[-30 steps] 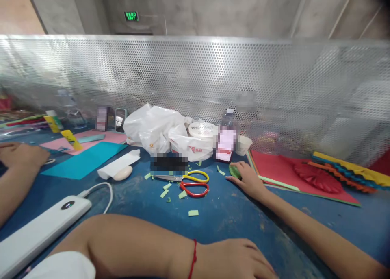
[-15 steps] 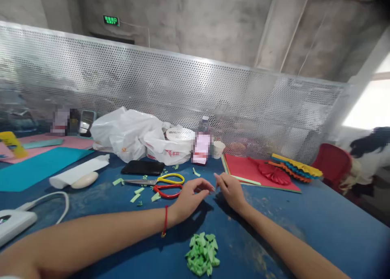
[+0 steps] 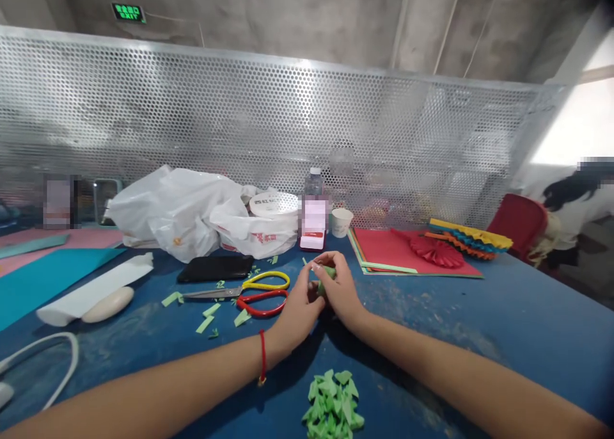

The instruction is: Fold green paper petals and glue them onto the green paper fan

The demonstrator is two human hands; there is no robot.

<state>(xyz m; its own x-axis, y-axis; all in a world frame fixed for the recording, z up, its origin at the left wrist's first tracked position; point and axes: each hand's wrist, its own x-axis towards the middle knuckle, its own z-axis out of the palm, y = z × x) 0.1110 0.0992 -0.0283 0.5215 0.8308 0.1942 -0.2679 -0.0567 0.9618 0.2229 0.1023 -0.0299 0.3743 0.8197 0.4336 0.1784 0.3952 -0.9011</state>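
Observation:
My left hand (image 3: 301,301) and my right hand (image 3: 339,292) meet above the blue table, fingers curled around a small green thing (image 3: 328,274). Most of it is hidden between them, so its kind cannot be made out. Below my hands lies a pile of folded light-green paper pieces (image 3: 332,406). Left of my left hand are scissors (image 3: 242,292) with one yellow and one red handle loop. Cut strips of green paper (image 3: 205,324) are scattered around the scissors.
Behind the scissors lies a black phone (image 3: 215,268). White plastic bags (image 3: 180,212), a propped phone (image 3: 313,224) and a paper cup (image 3: 341,222) stand by the perforated metal screen (image 3: 230,119). Red paper (image 3: 384,250) with a folded fan (image 3: 437,252) is at right. A person sits beyond.
My hands, slightly apart before, have come together, and the green thing now shows between them. The whole view has shifted a little. The scissors and paper pile look undisturbed.

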